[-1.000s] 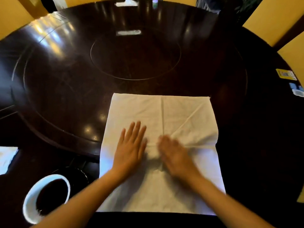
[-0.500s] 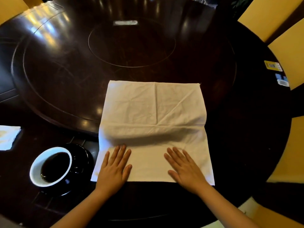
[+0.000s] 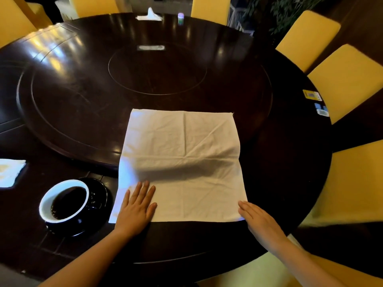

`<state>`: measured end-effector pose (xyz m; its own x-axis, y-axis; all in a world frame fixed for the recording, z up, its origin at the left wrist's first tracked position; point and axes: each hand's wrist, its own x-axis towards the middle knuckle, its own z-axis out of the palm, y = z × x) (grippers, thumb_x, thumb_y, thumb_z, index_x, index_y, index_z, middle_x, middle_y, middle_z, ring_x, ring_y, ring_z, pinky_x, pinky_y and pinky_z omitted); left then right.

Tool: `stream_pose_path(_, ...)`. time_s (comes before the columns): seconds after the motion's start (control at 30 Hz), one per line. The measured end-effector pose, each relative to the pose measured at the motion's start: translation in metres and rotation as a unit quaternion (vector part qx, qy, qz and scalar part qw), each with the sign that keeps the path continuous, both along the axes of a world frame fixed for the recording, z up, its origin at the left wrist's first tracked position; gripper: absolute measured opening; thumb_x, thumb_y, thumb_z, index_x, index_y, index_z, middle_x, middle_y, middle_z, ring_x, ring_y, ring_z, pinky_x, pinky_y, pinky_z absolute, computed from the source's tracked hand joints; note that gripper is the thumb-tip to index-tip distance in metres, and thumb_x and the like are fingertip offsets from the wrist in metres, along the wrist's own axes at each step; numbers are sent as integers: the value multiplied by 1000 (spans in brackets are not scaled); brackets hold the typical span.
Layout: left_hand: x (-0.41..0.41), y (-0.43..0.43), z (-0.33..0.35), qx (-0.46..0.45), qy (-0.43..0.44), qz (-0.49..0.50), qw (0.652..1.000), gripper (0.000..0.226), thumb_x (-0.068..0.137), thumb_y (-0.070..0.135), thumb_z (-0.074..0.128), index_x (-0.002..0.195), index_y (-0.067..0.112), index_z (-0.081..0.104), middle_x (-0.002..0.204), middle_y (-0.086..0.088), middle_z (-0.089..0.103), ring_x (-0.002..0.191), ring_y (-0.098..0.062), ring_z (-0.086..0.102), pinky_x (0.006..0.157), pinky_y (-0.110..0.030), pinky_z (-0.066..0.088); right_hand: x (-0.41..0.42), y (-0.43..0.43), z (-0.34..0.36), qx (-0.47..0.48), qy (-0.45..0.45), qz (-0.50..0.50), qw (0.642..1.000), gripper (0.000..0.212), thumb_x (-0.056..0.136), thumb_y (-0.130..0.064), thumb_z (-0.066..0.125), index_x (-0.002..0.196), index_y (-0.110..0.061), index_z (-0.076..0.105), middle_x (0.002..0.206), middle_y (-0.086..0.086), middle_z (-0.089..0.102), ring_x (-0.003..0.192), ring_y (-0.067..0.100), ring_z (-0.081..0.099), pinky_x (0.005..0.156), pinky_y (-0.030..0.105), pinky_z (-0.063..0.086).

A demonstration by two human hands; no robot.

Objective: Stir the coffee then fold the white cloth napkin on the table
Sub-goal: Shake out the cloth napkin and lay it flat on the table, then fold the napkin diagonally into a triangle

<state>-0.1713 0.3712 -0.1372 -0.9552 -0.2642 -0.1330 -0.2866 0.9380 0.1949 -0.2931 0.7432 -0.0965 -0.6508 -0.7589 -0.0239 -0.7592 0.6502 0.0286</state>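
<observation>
The white cloth napkin (image 3: 182, 162) lies spread flat on the dark round table (image 3: 279, 162), its far half resting on the raised turntable (image 3: 62, 100) and a soft ridge across its middle. My left hand (image 3: 136, 206) lies flat, fingers apart, on the napkin's near left corner. My right hand (image 3: 259, 218) rests flat at the near right corner, mostly on the table beside the cloth. A white-lined cup of black coffee (image 3: 64, 203) stands on a dark saucer (image 3: 97, 206) left of the napkin.
A paper napkin (image 3: 10, 170) lies at the far left edge. Small cards (image 3: 312, 95) sit at the table's right rim. A tissue holder (image 3: 149, 15) and a small bottle (image 3: 181, 17) stand at the far side. Yellow chairs (image 3: 348, 79) ring the table.
Both hands slid from the napkin's middle toward me, then spread apart to its near corners. The cloth now lies smoother. The view has tilted up.
</observation>
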Motion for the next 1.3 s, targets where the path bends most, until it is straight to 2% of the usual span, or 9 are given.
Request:
stream_pose_path(0.07, 1, 1, -2, -10, 13, -1, 1000, 66, 93, 54, 6, 139, 16, 35, 145, -6, 38, 141, -8, -14, 112, -32, -10, -4, -5, 4, -24, -30, -20, 999, 41, 51, -2, 85, 88, -11, 69, 101, 5, 71, 94, 23, 68, 85, 28, 49)
stream_pose_path(0.17, -7, 15, 7, -10, 17, 21, 1000, 78, 85, 56, 4, 141, 10, 32, 151, -13, 27, 143, -22, 1, 116, -42, -1, -15, -24, 21, -52, -83, -45, 994, 21, 71, -3, 66, 74, -17, 50, 75, 0, 56, 71, 22, 56, 60, 28, 42)
stream_pose_path(0.27, -23, 52, 37, 48, 56, -1, 997, 76, 76, 55, 21, 123, 5, 54, 128, -18, 56, 123, -35, 48, 105, -51, 32, -29, -46, 43, -90, -104, -49, 989, 4, 84, -13, 54, 82, -16, 52, 79, 1, 58, 74, 19, 53, 65, 28, 37)
stream_pose_path(0.4, -59, 118, 82, 280, -2, -45, 959, 58, 83, 52, 53, 132, 21, 46, 122, -1, 61, 113, -18, 53, 93, -28, 38, -44, -78, 77, -161, -190, -63, 967, 6, 86, -18, 54, 92, -16, 55, 90, 0, 60, 83, 14, 54, 71, 27, 43)
stream_pose_path(0.53, -91, 134, 116, 361, 76, 39, 929, 28, 86, 38, 53, 74, 14, 59, 67, -4, 60, 63, -19, 54, 60, -38, 42, -59, -113, 114, -176, -254, -32, 950, 16, 83, -12, 58, 99, -12, 58, 99, 2, 62, 91, 13, 57, 77, 23, 45)
stream_pose_path(0.63, -99, 109, 138, 376, 109, 77, 917, 26, 86, 27, 55, 61, 21, 50, 60, 1, 53, 60, -15, 49, 56, -32, 35, -80, -134, 133, -178, -287, -7, 941, 25, 80, -8, 61, 104, -12, 57, 103, 1, 61, 96, 13, 56, 85, 24, 45)
stream_pose_path(0.83, -110, 39, 168, 370, 155, 113, 909, 29, 86, 25, 58, 73, -1, 61, 73, -24, 62, 67, -24, 53, 61, -32, 37, -115, -187, 154, -247, -270, -43, 930, 5, 87, -13, 61, 87, -18, 60, 81, -5, 59, 81, 12, 57, 70, 15, 43)
stream_pose_path(1.0, -131, -26, 191, 326, 202, 171, 907, 18, 83, 23, 63, 74, 8, 65, 70, -12, 64, 70, -23, 56, 61, -29, 37, -137, -257, 173, -293, -249, -29, 923, 6, 87, -16, 61, 87, -15, 67, 81, -5, 62, 75, 6, 56, 62, 6, 41)
stream_pose_path(1.3, -191, -129, 182, 303, 187, 238, 904, 17, 83, 23, 64, 93, 11, 69, 78, -4, 64, 74, -16, 57, 59, -25, 39, -187, -377, 151, -275, -256, -88, 923, 14, 87, -20, 59, 92, -12, 68, 92, 7, 68, 86, 20, 61, 76, 33, 51)
